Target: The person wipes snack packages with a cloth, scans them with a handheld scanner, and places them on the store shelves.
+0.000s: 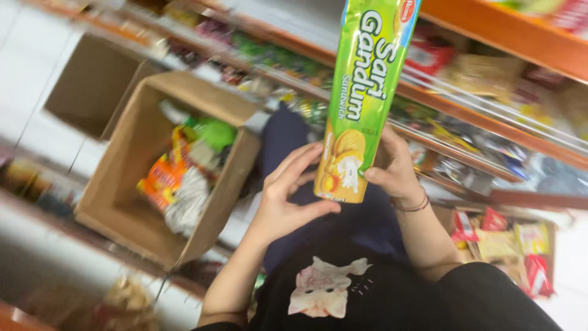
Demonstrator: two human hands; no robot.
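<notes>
2 hands hold 1 long green and yellow biscuit pack (361, 98) upright in front of the shelves (490, 116).

The right hand (395, 171) grips the lower end of the pack with thumb in front; the left hand (288, 196) touches its bottom corner with open fingers and thumb. 1 open cardboard box (156, 171) with snack bags (174, 178) stands to the left, near the person's knees.

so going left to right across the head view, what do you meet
open cardboard box → left hand → green and yellow biscuit pack → right hand → box of snack packets
</notes>
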